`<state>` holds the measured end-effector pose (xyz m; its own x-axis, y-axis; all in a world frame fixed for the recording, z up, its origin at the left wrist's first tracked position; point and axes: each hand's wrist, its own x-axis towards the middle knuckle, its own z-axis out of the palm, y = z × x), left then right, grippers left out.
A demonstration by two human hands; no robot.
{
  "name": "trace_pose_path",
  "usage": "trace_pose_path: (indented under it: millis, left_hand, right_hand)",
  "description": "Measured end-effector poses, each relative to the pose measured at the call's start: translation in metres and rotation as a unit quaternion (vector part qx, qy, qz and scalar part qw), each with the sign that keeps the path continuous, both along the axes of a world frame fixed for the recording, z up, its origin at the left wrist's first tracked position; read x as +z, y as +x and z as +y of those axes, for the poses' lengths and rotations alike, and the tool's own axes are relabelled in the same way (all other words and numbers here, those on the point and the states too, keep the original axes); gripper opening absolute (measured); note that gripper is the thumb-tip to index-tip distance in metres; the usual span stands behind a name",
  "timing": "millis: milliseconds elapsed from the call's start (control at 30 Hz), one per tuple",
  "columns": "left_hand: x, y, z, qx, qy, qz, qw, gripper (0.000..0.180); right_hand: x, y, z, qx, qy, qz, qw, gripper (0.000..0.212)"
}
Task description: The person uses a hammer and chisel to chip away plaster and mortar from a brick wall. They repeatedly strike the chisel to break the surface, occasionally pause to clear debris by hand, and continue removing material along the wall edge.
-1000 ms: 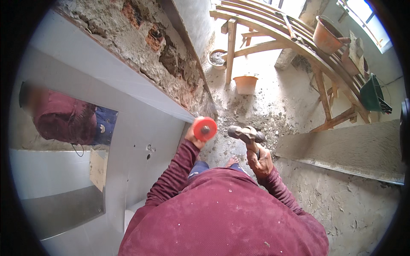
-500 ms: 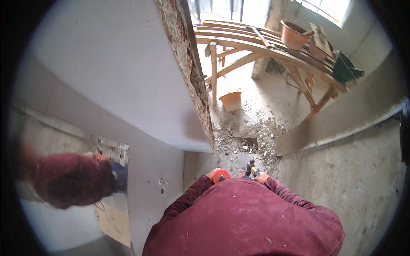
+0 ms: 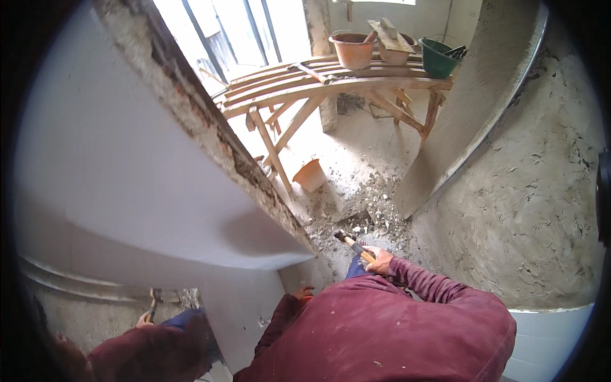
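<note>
My right hand [image 3: 380,261] is wrapped round the wooden handle of a hammer [image 3: 356,247], its dark head pointing away to the upper left above the floor. At the left side of my body, my left hand [image 3: 303,292] is closed on a chisel with a round red guard [image 3: 307,298]. Only a sliver of that guard shows; my maroon sleeve and torso hide the rest. The hand is close to the pale wall panel [image 3: 245,296].
Rubble [image 3: 375,207] lies on the floor ahead, beside a tilted orange bucket [image 3: 310,176]. Behind stands a wooden trestle bench [image 3: 273,102] bearing another hammer [image 3: 310,72], an orange bucket [image 3: 353,52] and a green bucket [image 3: 439,58]. A broken wall edge [image 3: 210,130] rises left; rough plaster [image 3: 509,210] is at right.
My right hand has raised the hammer, which now extends forward and left. My left hand and the chisel have dropped mostly behind my body. The view has swung to the right.
</note>
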<state>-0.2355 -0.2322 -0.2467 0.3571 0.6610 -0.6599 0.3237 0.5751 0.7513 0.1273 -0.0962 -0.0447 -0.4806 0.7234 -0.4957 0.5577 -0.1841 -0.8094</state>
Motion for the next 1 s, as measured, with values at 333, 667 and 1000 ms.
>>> trace_pose_path:
  millis: [333,667,1000]
  left_hand:
    - [-0.037,0.002,0.031,0.061,0.0,0.064,0.996,0.083]
    - [0.065,0.071,0.1,0.166,-0.006,0.076,0.983,0.061]
    - [0.111,0.117,0.108,0.236,-0.099,0.186,0.949,0.047]
  right_hand:
    - [0.026,-0.025,0.229,-0.066,0.238,0.076,0.966,0.077]
    - [0.112,-0.047,0.614,-0.063,0.356,0.068,0.93,0.062]
    - [0.107,-0.083,0.758,-0.039,0.341,-0.228,0.911,0.051]
